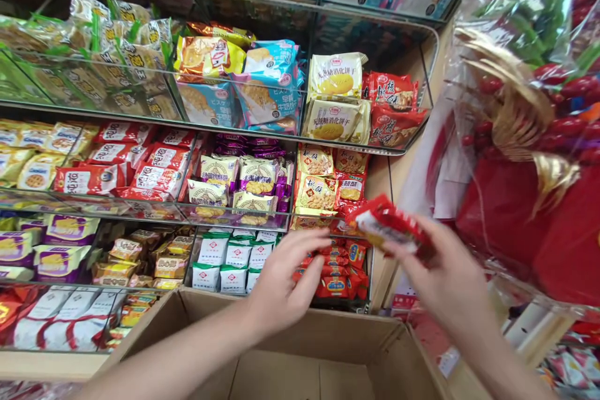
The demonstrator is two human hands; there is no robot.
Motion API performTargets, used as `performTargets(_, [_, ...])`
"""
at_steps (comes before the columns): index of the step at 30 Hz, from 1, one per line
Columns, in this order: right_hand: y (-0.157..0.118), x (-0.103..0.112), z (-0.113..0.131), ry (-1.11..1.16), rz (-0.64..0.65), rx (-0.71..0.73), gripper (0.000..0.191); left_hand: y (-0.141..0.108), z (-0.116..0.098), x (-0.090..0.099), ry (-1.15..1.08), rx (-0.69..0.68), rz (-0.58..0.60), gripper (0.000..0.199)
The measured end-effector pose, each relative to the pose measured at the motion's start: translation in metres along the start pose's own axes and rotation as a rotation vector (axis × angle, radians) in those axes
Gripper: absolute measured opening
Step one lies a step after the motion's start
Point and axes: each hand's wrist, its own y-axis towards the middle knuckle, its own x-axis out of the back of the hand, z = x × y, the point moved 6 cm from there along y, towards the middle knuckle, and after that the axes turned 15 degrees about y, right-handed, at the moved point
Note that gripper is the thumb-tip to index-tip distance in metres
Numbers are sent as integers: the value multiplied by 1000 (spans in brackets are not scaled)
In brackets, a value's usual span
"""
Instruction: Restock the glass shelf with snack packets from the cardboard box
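My right hand (440, 269) is closed around a red snack packet (389, 225), raised in front of the right end of the lower shelves. My left hand (293, 281) reaches toward the shelf with its fingers stretched forward and the thumb apart, and I see nothing in it. Just beyond its fingers are small red packets (335, 287) in a bin, partly hidden by the hand. Yellow and red packets (316, 190) stand in the compartment above. Under both forearms is a brown cardboard box (328, 334) with its top open.
White and green packets (234, 253) fill the bin left of my left hand. Clear plastic shelf lips (234, 217) run along the tiers. A wrapped red and gold decoration (520, 200) hangs close on the right. Cream biscuit packets (335, 75) sit on the upper shelf.
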Motion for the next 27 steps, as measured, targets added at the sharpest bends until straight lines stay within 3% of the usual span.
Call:
performTargets(2, [41,7,15,-279,-19,163,42,34,-13,4,361,-322,-38,33])
performTargets(3, [61,3,16,-374,17,157,41,53,-12,-1,536,-362,-8,40])
performTargets(6, [103,-26,6,-533,180,27,35,100,6,-17,905,-293,54,54])
performTargets(8, [117,-45,-1,-563,226,-8,30,114,16,-25,1029,-252,74,59])
performTargets(12, [131,-66,-16,-571,275,-1,24,114,26,-30,1075,-275,67,56])
performTargets(18, [141,-69,-35,-563,394,75,24,113,24,-34,1076,-313,100,41])
performTargets(27, [131,-70,-32,-605,392,84,29,117,24,-38,1097,-275,163,42])
